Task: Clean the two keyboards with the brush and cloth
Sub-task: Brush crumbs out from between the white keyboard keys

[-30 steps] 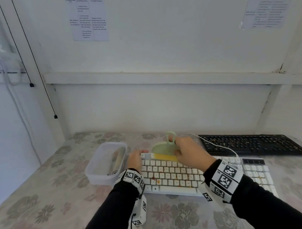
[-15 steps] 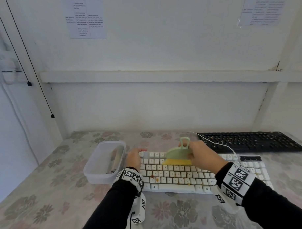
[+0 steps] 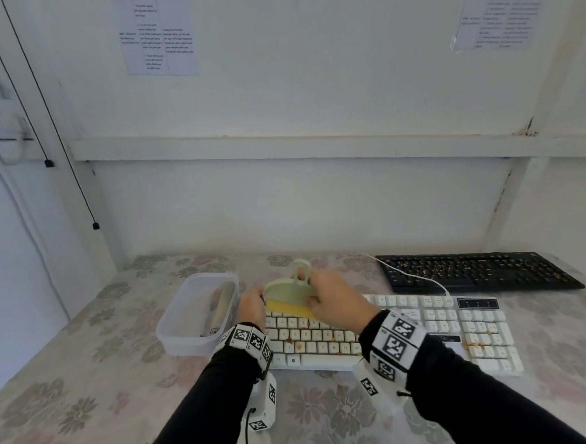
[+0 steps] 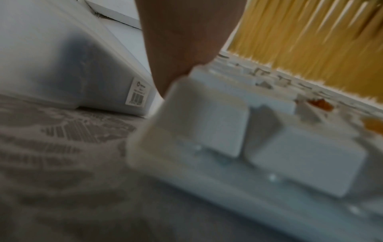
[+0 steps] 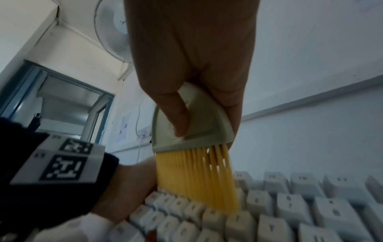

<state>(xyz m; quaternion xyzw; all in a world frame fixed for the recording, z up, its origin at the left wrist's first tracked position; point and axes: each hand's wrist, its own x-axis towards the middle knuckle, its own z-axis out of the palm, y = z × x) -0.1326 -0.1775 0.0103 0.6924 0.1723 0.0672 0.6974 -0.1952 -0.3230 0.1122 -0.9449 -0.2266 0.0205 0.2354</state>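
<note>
Right hand (image 3: 337,298): grip closed on the brush (image 3: 289,293), yellow bristles down on the white keyboard's (image 3: 421,330) top-left keys.
Left hand (image 3: 251,306): on that keyboard's left end; grip — can't tell.
Black keyboard (image 3: 476,272): behind, crumbs on it.
Tub (image 3: 192,311): left on the tabletop (image 3: 74,379).

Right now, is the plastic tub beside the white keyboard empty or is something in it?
Not empty. Through the tub's clear wall a pale, long object leans inside; what it is cannot be told.

The container (image 3: 188,320) lies left of the near keyboard (image 3: 455,329); the far keyboard (image 3: 479,271) lies behind.
</note>
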